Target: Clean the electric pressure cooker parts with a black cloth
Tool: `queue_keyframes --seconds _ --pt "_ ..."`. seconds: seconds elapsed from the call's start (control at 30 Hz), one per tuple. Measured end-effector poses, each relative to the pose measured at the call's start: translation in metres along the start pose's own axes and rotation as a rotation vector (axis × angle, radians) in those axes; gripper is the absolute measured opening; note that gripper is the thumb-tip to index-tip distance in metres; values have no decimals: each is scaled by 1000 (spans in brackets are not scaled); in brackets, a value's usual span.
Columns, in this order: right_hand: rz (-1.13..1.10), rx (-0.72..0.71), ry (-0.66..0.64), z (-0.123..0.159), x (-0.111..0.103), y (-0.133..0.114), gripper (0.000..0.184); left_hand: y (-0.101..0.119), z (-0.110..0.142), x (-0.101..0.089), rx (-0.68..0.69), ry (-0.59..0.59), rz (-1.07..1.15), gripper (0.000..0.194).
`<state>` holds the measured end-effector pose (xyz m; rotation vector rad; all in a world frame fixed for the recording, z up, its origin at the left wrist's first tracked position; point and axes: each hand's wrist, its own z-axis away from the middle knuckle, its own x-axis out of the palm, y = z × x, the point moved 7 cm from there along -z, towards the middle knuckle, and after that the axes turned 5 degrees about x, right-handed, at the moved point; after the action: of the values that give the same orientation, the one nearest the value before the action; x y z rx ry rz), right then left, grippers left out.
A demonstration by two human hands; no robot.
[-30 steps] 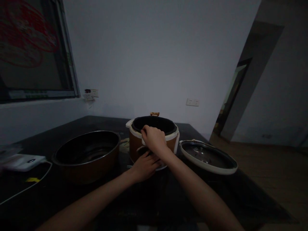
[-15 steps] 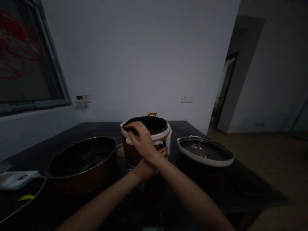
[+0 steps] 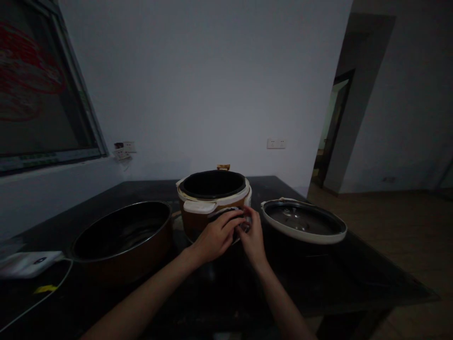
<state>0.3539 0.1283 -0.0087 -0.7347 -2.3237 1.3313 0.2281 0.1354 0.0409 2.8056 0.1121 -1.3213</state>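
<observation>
An electric cooker [image 3: 196, 222] with a brown body, white rim and front handle stands on the table, its top open. Inside its rim sits a black inner pot [image 3: 212, 185]. My left hand [image 3: 216, 235] is low at the cooker's front right, fingers curled together by a dark, pale-edged patch [image 3: 222, 213]; whether that is a panel or a cloth I cannot tell. Close beside it is my right hand [image 3: 254, 236], fingers bent, its fingertips meeting those of the left. Anything pinched between them is hidden.
A wide brown pan [image 3: 123, 250] stands left of the cooker. To the right lies a glass lid [image 3: 304, 222] with a white rim. A white device [image 3: 33, 264] with a cable is at far left, near a yellow scrap [image 3: 45, 289]. A wall [image 3: 219, 94] rises behind.
My right hand has come off the cooker's front left rim and moved right and down, uncrossing from the left arm. My left hand remains low at the cooker's front, now plainly visible.
</observation>
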Motion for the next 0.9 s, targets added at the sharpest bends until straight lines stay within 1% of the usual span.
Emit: queue_keyframes --seconds 0.1,0.2,0.27,0.3,0.33,0.4,0.43,0.5,0.6,0.67,0.8,0.9 --pt "50 23 33 -2 4 9 46 17 -10 -10 -1 -21 -35 45" --pt "30 46 4 -5 7 18 37 31 -30 -31 30 36 -63 39" --pt "5 72 -20 -6 9 22 35 28 -49 -45 -21 89 -127 34" --pt "-10 88 -26 -6 9 22 35 21 -59 -50 -90 92 -187 32" --pt "-28 105 -27 -6 8 22 36 10 -69 -51 -182 70 -263 31" --pt "-66 142 -3 -5 3 22 38 -15 -85 -46 -377 -50 -424 32" --pt "-84 163 20 -3 -3 22 39 -25 -92 -41 -435 -94 -460 32" --pt "-116 207 82 1 -17 25 43 -40 -103 -27 -506 -173 -481 29" --pt "-156 261 168 13 -40 33 51 -49 -115 -6 -555 -243 -469 28" --pt "-218 324 204 22 -51 41 54 -49 -119 1 -574 -262 -475 31" --pt "-452 511 276 38 -60 59 55 -46 -119 5 -568 -281 -497 35" --pt "-547 520 339 40 -63 60 50 -46 -117 5 -529 -283 -516 35"
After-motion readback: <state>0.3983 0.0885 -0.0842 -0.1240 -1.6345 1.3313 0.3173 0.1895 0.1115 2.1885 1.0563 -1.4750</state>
